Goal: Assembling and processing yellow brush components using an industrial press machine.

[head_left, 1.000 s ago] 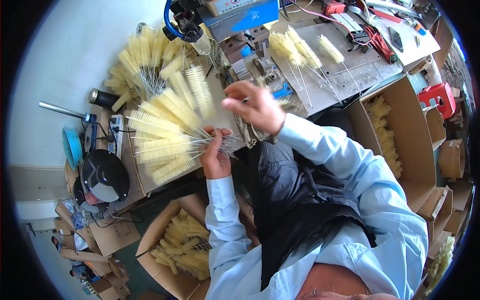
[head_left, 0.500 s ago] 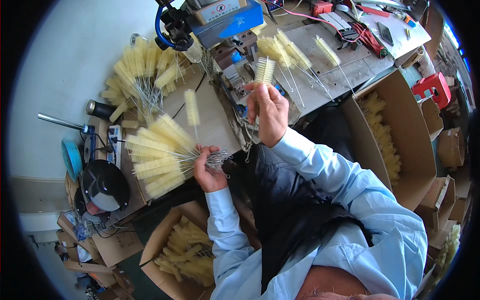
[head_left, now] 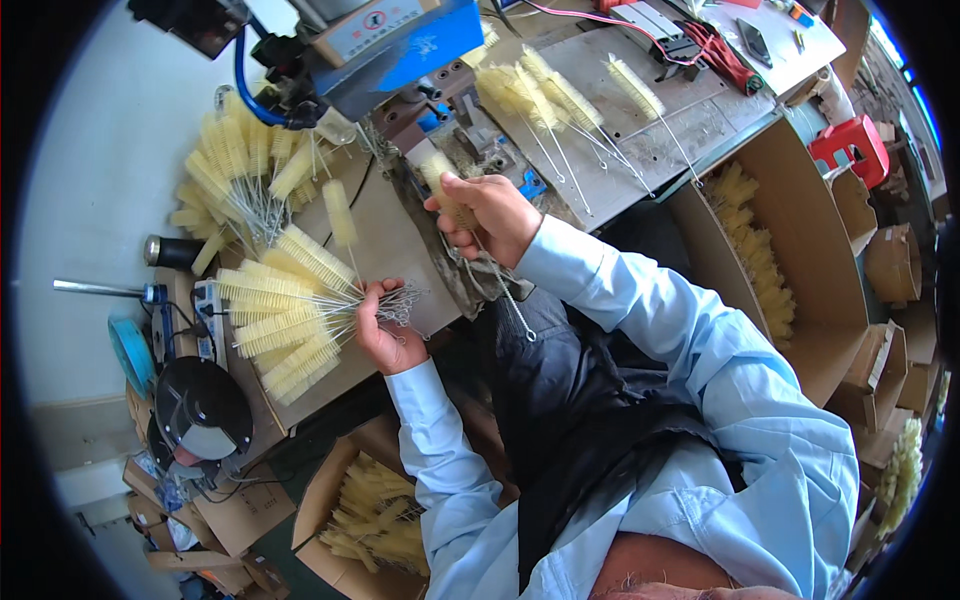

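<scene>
My left hand point(head_left: 388, 335) is closed around the wire stems of a bundle of bottle brushes point(head_left: 285, 310), whose pale yellow bristle heads fan out to the left over the table. One brush point(head_left: 341, 212) in that group stands apart, pointing away from me. In my right hand point(head_left: 495, 215) is a single bottle brush point(head_left: 447, 185), pinched at its bristles. Its wire stem runs down toward my lap and ends in a small loop. The right hand is just in front of the machine's metal base.
A blue press-like machine point(head_left: 395, 50) stands at the back. Beyond the bundle lies a heap of brushes point(head_left: 245, 165); several more brushes point(head_left: 540, 95) rest on the metal plate. Cardboard boxes of brushes point(head_left: 800, 260) flank me. A black round device point(head_left: 205, 405) sits at left.
My right hand has come down and left with its brush, tilting it so that the looped stem shows. The left hand still grips the bundle. The whole view has shifted slightly.
</scene>
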A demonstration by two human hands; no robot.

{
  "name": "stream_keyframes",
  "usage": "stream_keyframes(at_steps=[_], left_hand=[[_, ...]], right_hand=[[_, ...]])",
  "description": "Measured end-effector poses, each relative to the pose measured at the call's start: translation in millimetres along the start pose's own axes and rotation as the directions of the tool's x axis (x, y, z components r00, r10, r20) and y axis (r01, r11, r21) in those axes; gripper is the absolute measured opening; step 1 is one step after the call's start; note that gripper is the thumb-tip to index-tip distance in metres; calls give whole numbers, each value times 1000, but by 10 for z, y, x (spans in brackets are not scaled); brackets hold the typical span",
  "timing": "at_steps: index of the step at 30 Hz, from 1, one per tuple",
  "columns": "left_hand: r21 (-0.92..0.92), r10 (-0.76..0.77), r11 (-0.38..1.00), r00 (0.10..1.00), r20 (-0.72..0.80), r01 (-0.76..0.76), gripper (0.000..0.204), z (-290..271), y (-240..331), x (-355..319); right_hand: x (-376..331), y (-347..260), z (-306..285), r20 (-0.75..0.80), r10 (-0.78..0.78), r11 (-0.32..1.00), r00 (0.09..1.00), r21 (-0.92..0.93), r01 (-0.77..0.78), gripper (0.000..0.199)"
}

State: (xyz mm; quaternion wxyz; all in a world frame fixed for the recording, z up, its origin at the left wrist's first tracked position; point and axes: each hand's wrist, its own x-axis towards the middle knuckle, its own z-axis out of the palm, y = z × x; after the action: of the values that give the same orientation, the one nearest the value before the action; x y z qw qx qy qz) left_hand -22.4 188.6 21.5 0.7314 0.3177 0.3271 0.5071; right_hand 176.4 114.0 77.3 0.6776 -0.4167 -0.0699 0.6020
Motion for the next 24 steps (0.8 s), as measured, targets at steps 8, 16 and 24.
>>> stream_keyframes(at_steps=[8, 16, 24], left_hand=[[-38, -33, 999, 999, 37, 35, 32, -142, -54, 70], [-90, -50, 994, 994, 101, 59, 29, -132, -66, 62], [39, 29, 999, 997, 67, -31, 28, 2, -27, -26]], right_hand=[[-34, -130, 69, 120, 154, 963, 981, 203, -176, 69], [-45, 182, 216, 27, 121, 983, 992, 133, -123, 30], [-266, 139, -306, 29, -47, 993, 998, 113, 43, 42]])
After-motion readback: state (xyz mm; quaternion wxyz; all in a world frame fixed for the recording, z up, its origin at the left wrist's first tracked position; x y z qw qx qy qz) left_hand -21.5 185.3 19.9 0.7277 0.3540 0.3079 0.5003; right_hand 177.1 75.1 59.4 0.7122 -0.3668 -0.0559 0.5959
